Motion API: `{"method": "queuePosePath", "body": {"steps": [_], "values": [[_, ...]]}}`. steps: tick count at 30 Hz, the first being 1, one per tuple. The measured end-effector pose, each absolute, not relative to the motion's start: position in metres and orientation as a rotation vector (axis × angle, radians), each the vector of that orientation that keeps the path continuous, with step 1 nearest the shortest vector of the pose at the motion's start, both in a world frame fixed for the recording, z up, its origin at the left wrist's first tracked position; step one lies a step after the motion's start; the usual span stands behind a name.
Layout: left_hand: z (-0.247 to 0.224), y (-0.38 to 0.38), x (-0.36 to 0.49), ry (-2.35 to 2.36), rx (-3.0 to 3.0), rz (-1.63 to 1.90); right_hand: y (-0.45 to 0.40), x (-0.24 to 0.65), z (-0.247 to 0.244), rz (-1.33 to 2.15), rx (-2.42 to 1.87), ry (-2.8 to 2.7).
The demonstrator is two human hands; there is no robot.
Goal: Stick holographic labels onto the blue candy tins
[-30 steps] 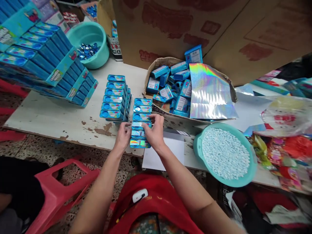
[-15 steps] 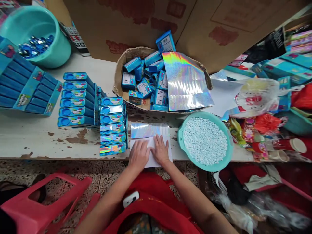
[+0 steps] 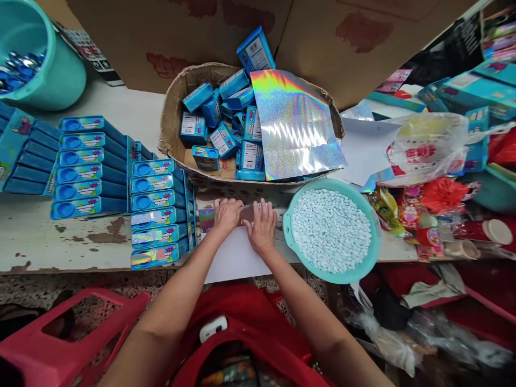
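A white sheet (image 3: 236, 259) lies at the table's front edge, with a shiny holographic strip (image 3: 207, 219) along its far side. My left hand (image 3: 228, 216) rests on the strip, fingers bent and close together; whether it pinches anything is hidden. To its right, my right hand (image 3: 262, 228) lies on the strip and sheet with fingers spread, holding nothing. Left of the sheet stand blue boxes (image 3: 157, 200) in a row, some with shiny tape on their ends. Right of my hands is a turquoise basin (image 3: 287, 228) full of small pale pieces.
Behind my hands, a cardboard tray (image 3: 173, 115) holds blue boxes and a large holographic sheet (image 3: 296, 126). A turquoise bucket (image 3: 66, 80) stands at the back left. Plastic bags (image 3: 427, 145) and cups crowd the right. A red stool (image 3: 76, 328) is below left.
Both hands have moved forward from the white sheet onto the shiny strip. The view has shifted, so the boxes and tray appear farther left.
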State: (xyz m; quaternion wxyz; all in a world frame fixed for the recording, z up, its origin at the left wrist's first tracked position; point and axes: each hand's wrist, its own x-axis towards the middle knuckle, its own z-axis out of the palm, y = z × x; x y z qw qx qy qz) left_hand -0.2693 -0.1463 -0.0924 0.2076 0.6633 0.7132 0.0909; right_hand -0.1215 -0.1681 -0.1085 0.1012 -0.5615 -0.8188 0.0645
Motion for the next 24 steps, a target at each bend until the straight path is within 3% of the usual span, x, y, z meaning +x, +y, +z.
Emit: {"method": "queuePosePath", "body": {"steps": [7,16,24], "values": [[-0.102,-0.144,-0.272,1.915,1.821,0.277,-0.177,-0.113,-0.121,0.211,-1.609,-2.636],[-0.101,-0.139,-0.271,1.881,1.786,0.238,-0.188,-0.096,-0.102,0.22,-1.527,-2.519],[-0.091,-0.138,-0.273,1.725,1.696,0.316,-0.168,-0.114,-0.138,0.287,-1.658,-2.571]]}}
